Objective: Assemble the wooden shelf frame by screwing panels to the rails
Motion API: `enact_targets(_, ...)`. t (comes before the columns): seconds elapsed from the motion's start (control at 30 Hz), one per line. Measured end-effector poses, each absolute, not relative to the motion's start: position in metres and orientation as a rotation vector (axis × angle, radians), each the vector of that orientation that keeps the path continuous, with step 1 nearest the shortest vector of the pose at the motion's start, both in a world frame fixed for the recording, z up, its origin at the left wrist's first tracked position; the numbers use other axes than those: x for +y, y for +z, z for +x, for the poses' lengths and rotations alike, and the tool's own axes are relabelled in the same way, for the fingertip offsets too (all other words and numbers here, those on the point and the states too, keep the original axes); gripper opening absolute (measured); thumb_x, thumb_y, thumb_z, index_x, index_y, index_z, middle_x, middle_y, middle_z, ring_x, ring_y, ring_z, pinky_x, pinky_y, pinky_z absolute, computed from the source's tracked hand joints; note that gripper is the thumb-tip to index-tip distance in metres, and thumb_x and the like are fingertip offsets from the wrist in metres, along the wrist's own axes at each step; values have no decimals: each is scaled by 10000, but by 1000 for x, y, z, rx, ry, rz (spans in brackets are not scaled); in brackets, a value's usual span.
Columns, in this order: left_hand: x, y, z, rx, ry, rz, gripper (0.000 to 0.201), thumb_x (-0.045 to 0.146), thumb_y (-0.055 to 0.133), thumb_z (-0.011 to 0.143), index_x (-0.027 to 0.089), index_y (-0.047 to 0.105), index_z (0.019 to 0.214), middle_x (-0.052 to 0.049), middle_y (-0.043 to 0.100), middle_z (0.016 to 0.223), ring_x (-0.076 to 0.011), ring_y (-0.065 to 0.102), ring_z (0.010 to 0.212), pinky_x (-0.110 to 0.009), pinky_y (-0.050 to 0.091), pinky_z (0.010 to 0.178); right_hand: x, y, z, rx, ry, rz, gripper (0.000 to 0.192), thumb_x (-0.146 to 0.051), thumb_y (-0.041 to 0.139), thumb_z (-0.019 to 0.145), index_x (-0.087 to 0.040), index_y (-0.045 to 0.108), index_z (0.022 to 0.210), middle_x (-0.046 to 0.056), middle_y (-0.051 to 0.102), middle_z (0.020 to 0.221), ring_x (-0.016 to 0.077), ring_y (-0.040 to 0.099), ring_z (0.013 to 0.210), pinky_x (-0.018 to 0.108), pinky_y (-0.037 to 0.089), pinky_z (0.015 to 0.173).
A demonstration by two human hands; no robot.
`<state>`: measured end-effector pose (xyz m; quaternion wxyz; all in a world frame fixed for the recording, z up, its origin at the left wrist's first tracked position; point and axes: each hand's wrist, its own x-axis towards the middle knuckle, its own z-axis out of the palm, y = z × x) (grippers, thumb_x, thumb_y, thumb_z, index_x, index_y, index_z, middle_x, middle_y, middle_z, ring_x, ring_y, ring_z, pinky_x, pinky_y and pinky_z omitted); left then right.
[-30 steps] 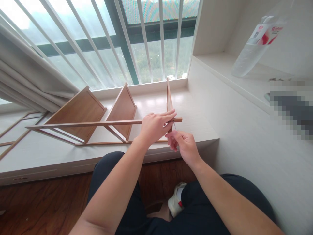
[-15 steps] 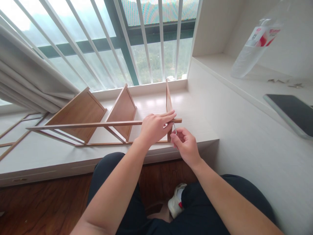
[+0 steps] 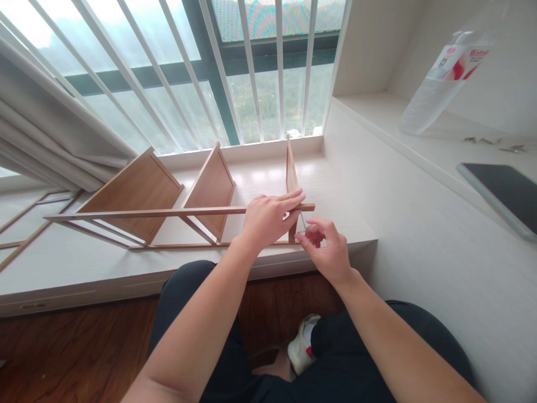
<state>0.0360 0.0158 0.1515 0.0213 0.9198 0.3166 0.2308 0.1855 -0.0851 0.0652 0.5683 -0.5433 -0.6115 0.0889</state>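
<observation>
A wooden shelf rack (image 3: 168, 207) lies on its side on the white window ledge (image 3: 84, 263), three panels standing up from it. My left hand (image 3: 268, 218) grips the top rail near its right end. Just below that end, my right hand (image 3: 327, 249) pinches a small metal hex key (image 3: 302, 221) whose tip meets the rail's corner joint.
A clear plastic bottle (image 3: 440, 78) stands on the raised shelf at right, with a dark tablet (image 3: 503, 196) and small metal parts (image 3: 495, 144) beside it. Loose wooden frames (image 3: 25, 224) lie at far left under the curtain (image 3: 50, 134). My legs and a white shoe (image 3: 304, 341) are below.
My right hand has turned the hex key, fingers rolling rightward and the wrist dropping slightly. The left hand holds its place on the rail.
</observation>
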Motion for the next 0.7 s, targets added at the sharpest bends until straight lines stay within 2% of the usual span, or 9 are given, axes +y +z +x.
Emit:
enact_targets(0.13, 16, 151, 36, 984, 714, 2851, 370, 218, 623, 983, 360, 722, 1309, 54, 635, 1415, -247, 743, 1092, -389, 578, 910, -86, 67, 187, -1465, 160, -1269, 261, -372, 684, 959, -250, 586, 1168, -16, 662, 766, 128, 565, 593, 258, 519, 605)
enact_targets(0.3, 15, 151, 36, 973, 733, 2846, 370, 210, 631, 977, 349, 723, 1308, 67, 634, 1414, -242, 746, 1081, -394, 575, 907, -85, 68, 190, -1569, 51, -1224, 194, -253, 638, 993, -238, 629, 1186, 6, 682, 797, 130, 576, 628, 264, 516, 640)
enact_targets(0.57, 16, 150, 36, 983, 740, 2845, 382, 202, 633, 973, 359, 723, 1309, 75, 635, 1410, -233, 749, 1074, -378, 573, 907, -82, 72, 191, -1672, -9, -1104, 195, -124, 568, 1001, -232, 669, 1128, 76, 751, 1003, 178, 708, 893, 288, 558, 752)
enact_targets(0.7, 16, 150, 36, 981, 753, 2842, 387, 187, 630, 968, 358, 728, 1301, 77, 645, 1398, -234, 748, 1076, -376, 574, 902, -85, 77, 190, -1680, -38, -1066, 184, -112, 569, 996, -229, 675, 1091, 79, 759, 998, 188, 722, 901, 308, 573, 797)
